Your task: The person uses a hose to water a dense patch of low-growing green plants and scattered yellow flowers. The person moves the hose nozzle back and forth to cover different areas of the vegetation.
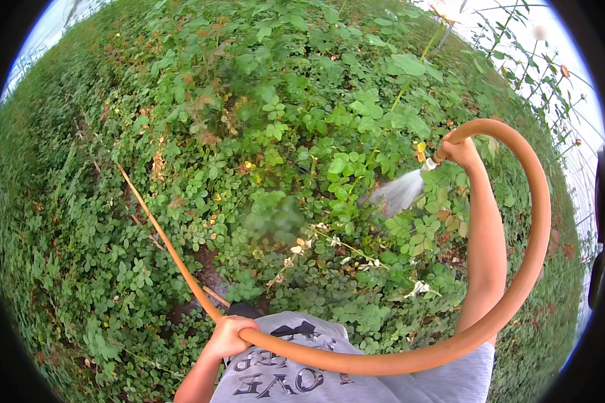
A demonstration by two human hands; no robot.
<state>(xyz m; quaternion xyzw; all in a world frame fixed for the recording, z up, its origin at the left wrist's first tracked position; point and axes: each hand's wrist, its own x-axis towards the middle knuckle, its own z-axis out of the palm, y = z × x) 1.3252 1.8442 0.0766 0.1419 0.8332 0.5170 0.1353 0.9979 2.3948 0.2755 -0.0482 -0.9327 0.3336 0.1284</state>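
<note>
An orange garden hose loops across my front and round outside my right arm. My right hand is closed on the hose close to its pale end fitting, which points down and to the left. A fan of water sprays from the fitting onto leafy rose plants. At my waist my left hand grips the same hose, beside my grey printed shirt. From there the hose runs up and left into the foliage, where its far part is hidden.
Dense green rose bushes surround me on all sides. Dry, pale leaves hang on stems before me. Tall stems with a rosebud rise at the upper right. Wet bare soil shows near my feet, beside a thin cane.
</note>
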